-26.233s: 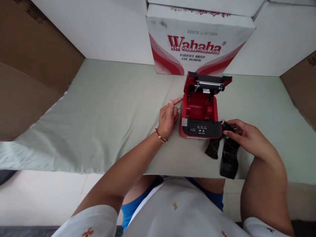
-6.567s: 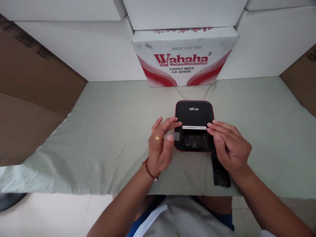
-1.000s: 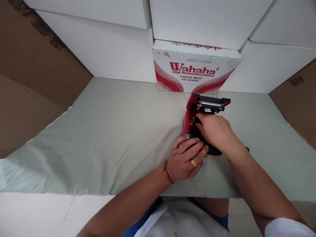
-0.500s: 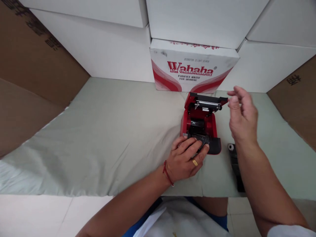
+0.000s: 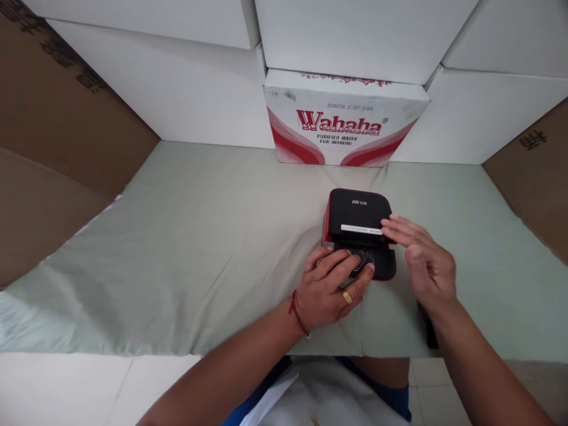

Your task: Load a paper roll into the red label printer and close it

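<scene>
A small black and red printer (image 5: 359,219) sits on the pale green cloth with its black lid down. My left hand (image 5: 331,290) rests on the printer's front panel, fingers spread flat over a crumpled black strip coming out of the slot. My right hand (image 5: 423,266) lies flat with straight fingers, its tips touching the lid's right front edge by the white label. A dark strip (image 5: 429,331) lies on the cloth under my right wrist, mostly hidden.
A white and red Wahaha carton (image 5: 341,127) stands just behind the printer. White boxes (image 5: 177,100) form the back wall. Brown cardboard boxes (image 5: 53,130) close in the left and right sides. The cloth-covered table (image 5: 199,236) ends at its front edge near my body.
The printer's lid, standing open half a second ago, is now down. My right hand came down from the air onto the lid. My left hand stayed on the front panel.
</scene>
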A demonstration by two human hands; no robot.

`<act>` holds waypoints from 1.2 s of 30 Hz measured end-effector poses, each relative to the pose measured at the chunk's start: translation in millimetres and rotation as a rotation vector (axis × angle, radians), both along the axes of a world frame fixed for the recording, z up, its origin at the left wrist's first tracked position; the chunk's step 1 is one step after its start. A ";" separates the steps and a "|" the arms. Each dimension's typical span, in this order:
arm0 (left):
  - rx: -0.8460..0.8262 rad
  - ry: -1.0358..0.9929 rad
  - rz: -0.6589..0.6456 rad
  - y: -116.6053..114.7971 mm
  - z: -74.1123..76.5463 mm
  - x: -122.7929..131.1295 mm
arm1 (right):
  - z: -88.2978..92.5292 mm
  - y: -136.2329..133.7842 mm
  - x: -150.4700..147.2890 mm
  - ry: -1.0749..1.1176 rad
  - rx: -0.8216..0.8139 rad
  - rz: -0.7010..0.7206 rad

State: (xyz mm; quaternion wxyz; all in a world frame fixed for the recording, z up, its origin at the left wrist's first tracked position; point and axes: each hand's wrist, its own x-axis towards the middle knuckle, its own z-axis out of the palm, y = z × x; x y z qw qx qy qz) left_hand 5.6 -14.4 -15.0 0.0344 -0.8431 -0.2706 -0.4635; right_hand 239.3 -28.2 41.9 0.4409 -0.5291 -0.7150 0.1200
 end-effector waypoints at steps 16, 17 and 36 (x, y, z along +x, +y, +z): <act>-0.494 -0.401 -0.110 30.2 6.3 -21.9 | -16.9 -0.8 -11.3 0.026 0.103 -0.025; -0.520 -0.406 -0.115 33.3 5.7 -23.2 | -18.2 1.1 -12.2 0.064 0.107 -0.037; -0.978 -0.885 -0.460 59.3 -16.3 -20.1 | -19.6 -14.2 -17.8 -0.142 0.318 0.124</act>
